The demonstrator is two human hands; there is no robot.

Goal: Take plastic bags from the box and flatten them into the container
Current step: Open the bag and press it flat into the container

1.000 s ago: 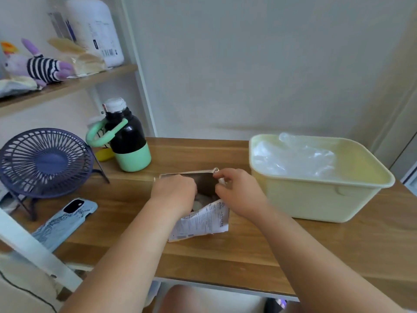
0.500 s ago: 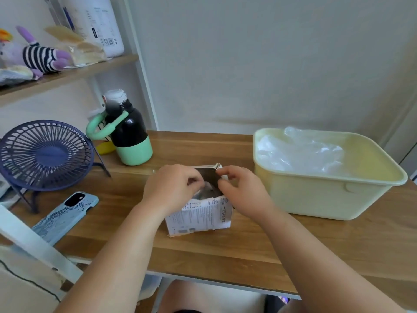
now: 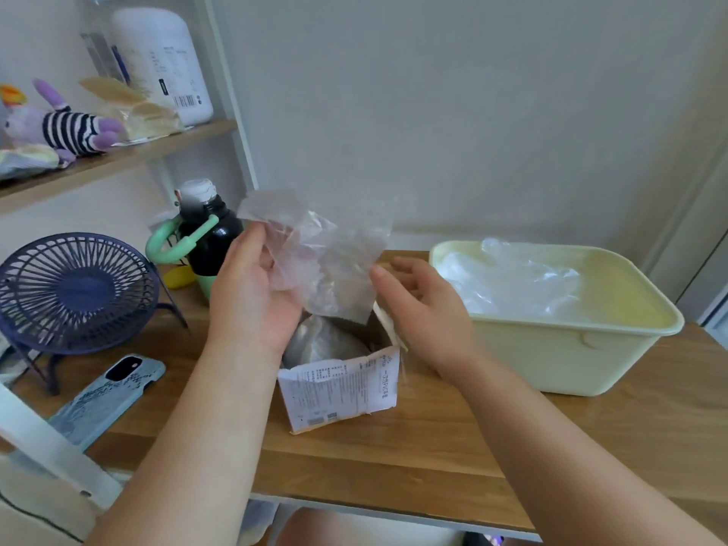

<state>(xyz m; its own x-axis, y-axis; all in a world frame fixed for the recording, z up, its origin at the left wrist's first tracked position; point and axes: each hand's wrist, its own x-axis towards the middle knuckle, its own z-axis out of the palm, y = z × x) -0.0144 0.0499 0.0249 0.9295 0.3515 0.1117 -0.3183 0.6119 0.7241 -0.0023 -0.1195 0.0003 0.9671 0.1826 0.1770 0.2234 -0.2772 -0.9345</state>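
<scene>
A small white printed cardboard box (image 3: 338, 392) stands open on the wooden desk, with more crumpled clear bags (image 3: 319, 340) inside. My left hand (image 3: 252, 293) holds one clear plastic bag (image 3: 327, 262) up above the box, thumb pressing its upper left corner. My right hand (image 3: 421, 309) hovers beside the bag's right edge with its fingers relaxed and its thumb tip at the plastic. A pale yellow container (image 3: 571, 356) sits to the right, and flattened clear bags (image 3: 512, 277) lie in its left half.
A navy desk fan (image 3: 75, 285) and a phone in a light blue case (image 3: 106, 396) are on the left. A black and green bottle (image 3: 208, 238) stands behind my left hand. A shelf (image 3: 118, 155) above holds a plush toy and a white jug.
Both hands were at the box's mouth. My left hand has since lifted a clear bag out and up above the box, and my right hand has let go of the box's flap.
</scene>
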